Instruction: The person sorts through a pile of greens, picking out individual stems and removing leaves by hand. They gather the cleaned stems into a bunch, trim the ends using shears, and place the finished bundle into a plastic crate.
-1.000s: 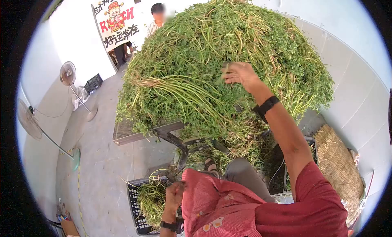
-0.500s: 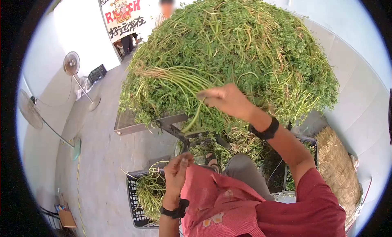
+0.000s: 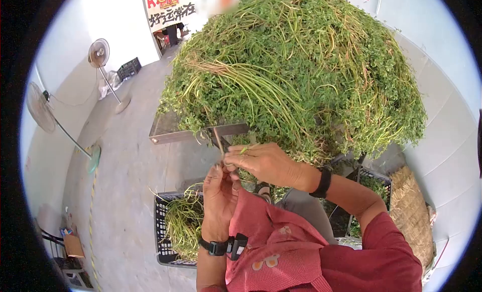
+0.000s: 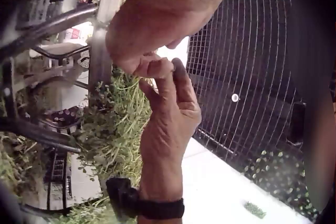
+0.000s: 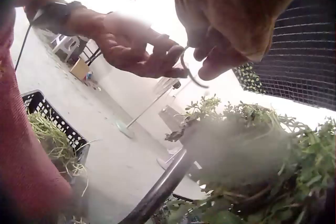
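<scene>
Both hands meet in front of the red apron. The left hand [image 3: 219, 196], palm up with bent fingers, pinches a thin stem [image 3: 218, 140] at its fingertips. From the other side, the right hand [image 3: 268, 164] grips the same stem, its fingers reaching over the left fingertips. In the right wrist view the stem [image 5: 192, 75] curves between the left hand [image 5: 131, 48] and the right hand [image 5: 231, 19]. The left wrist view has the left hand [image 4: 170, 129] below the right hand [image 4: 163, 14]. Beyond them rises a large heap of leafy green stems [image 3: 311, 56].
The heap lies on a metal-edged table [image 3: 201, 134]. A black crate [image 3: 161, 231] with loose stems stands at lower left, and another crate [image 3: 386, 179] at right. A straw mat [image 3: 409, 211] is by the right wall. Two standing fans [image 3: 99, 53] are at left.
The right hand has come from the heap, down and left, to the left hand. The left hand has risen slightly. The head view has shifted, so the heap appears higher and farther right.
</scene>
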Demonstrator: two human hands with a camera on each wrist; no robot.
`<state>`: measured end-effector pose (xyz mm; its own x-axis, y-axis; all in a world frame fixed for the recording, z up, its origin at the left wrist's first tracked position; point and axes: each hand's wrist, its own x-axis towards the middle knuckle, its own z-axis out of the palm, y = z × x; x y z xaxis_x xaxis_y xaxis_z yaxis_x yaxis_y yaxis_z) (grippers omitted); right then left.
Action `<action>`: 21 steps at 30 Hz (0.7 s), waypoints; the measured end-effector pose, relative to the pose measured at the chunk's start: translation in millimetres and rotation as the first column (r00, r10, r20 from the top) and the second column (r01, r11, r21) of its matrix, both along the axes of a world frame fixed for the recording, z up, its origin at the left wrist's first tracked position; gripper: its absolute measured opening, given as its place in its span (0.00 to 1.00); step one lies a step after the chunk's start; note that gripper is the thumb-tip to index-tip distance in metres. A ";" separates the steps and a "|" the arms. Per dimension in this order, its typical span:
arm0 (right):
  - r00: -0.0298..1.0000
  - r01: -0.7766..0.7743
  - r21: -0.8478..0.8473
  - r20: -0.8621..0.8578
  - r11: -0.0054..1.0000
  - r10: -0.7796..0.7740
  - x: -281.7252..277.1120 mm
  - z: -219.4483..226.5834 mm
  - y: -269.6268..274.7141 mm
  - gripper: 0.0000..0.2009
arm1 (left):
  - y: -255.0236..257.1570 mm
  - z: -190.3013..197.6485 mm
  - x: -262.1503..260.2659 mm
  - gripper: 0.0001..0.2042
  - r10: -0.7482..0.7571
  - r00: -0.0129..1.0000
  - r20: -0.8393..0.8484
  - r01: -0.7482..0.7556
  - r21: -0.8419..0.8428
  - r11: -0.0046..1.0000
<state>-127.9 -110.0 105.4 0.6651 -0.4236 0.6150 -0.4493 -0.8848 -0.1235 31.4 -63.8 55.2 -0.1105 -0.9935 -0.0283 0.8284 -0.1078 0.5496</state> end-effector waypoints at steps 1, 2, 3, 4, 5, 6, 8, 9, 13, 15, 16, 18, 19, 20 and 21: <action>1.000 -0.001 0.003 -0.002 1.000 0.001 2.6 -3.3 2.1 0.18 | -1.3 -0.7 0.6 0.11 -0.001 0.999 -0.049 0.001 -0.010 1.000; 0.999 -0.020 0.018 0.050 1.000 0.019 4.8 -6.6 2.7 0.16 | -1.7 -2.4 1.5 0.11 -0.002 0.999 -0.050 0.002 -0.011 1.000; 0.994 -0.039 0.027 0.101 0.999 0.036 5.2 -8.0 1.8 0.13 | -2.1 -3.9 2.2 0.11 0.043 0.999 -0.016 -0.043 0.017 0.999; 0.995 -0.036 0.020 0.098 0.999 0.034 3.9 -8.2 0.7 0.13 | -2.5 -4.6 3.1 0.10 0.088 0.996 0.020 -0.089 0.043 0.995; 0.998 0.057 0.093 0.011 0.994 -0.058 2.1 -8.6 -0.3 0.11 | -2.3 -2.9 4.8 0.10 0.086 0.996 0.018 -0.086 0.037 0.996; 0.986 0.156 0.160 -0.081 0.975 -0.144 -0.1 -9.3 -1.0 0.10 | -0.4 -0.5 7.8 0.08 0.209 0.977 0.038 -0.210 0.031 0.977; 0.974 0.209 0.162 -0.126 0.964 -0.190 -7.5 -6.2 -7.4 0.09 | 2.1 -9.0 21.7 0.07 0.359 0.928 0.097 -0.358 -0.034 0.933; 0.958 0.258 0.162 -0.173 0.952 -0.230 -11.8 -3.1 -12.4 0.08 | 6.4 -12.7 34.3 0.07 0.358 0.929 0.095 -0.356 -0.038 0.934; 0.960 0.280 0.096 -0.051 0.955 -0.276 -30.7 15.1 -38.4 0.08 | 20.8 -43.9 100.8 0.10 0.468 0.680 0.565 -0.530 -0.063 0.846; 0.908 0.358 0.203 0.153 0.912 -0.390 -36.3 41.4 -55.6 0.08 | 28.1 -93.0 153.1 0.10 0.365 0.576 0.732 -0.427 -0.111 0.897; 0.899 0.351 0.152 0.223 0.924 -0.378 -38.2 48.6 -69.6 0.08 | 31.0 -116.7 176.8 0.10 0.318 0.490 0.812 -0.397 -0.118 0.910; 0.885 0.346 0.099 0.294 0.933 -0.360 -40.1 61.6 -96.1 0.09 | 41.8 -187.9 222.4 0.11 0.223 0.235 0.946 -0.360 -0.129 0.924; 0.880 0.334 0.078 0.332 0.939 -0.340 -37.7 68.3 -108.2 0.09 | 50.7 -223.4 241.8 0.12 0.193 0.114 0.975 -0.362 -0.140 0.921; 0.873 0.323 0.055 0.369 0.945 -0.320 -34.8 74.4 -119.8 0.10 | 56.4 -251.4 253.4 0.12 0.162 0.054 0.985 -0.379 -0.130 0.916; 0.873 0.325 0.052 0.368 0.944 -0.320 -31.5 79.0 -130.0 0.10 | 61.0 -253.6 248.4 0.13 0.031 0.150 0.988 -0.529 0.054 0.847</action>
<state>-159.4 -240.0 184.4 0.2187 -0.5672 0.7940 -0.6344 -0.7009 -0.3259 279.8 -2.7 -198.4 0.5326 -0.8298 -0.1666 -0.2774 -0.3571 0.8919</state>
